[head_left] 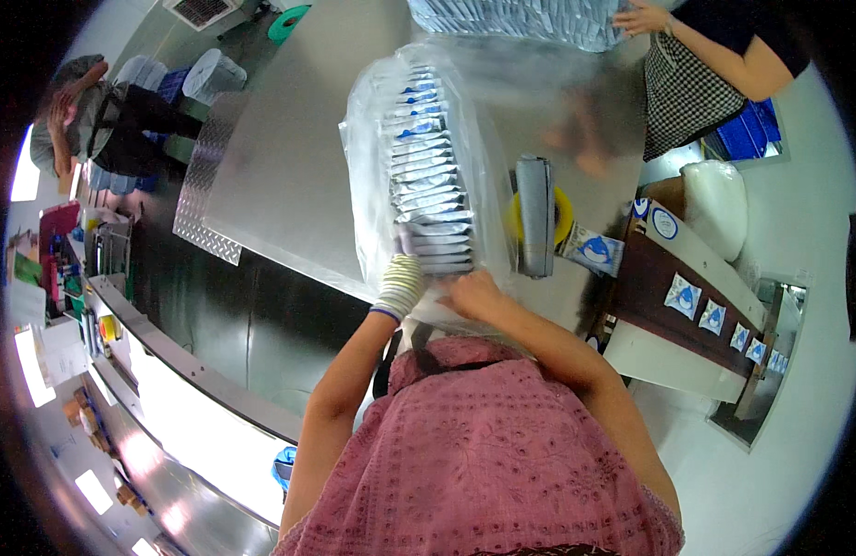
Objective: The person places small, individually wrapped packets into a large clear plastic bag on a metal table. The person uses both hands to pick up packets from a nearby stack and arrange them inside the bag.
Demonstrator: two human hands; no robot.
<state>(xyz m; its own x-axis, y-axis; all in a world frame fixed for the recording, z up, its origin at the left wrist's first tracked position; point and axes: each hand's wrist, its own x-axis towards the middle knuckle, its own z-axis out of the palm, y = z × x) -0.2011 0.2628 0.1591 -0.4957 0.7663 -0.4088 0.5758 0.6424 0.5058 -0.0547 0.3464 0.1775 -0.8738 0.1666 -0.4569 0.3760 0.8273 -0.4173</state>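
A large clear plastic bag (365, 167) lies on the steel table ahead of me, with a long row of small silver packets (432, 190) standing in it, some with blue print. My left hand (397, 283) wears a white-and-green striped glove. Its bare fingertips stretch forward along the left side of the nearest packets. At the near end of the row my bare right hand (472, 295) has its fingers curled at the bag's edge; the fingertips are partly hidden.
Right of the bag, a grey flat bundle (535, 213) rests over a yellow tape roll (563, 218), beside a loose packet (593, 249). A brown conveyor (680, 283) carries several packets. Another person (692, 83) touches a second packet row (516, 20); someone else (94, 120) stands far left.
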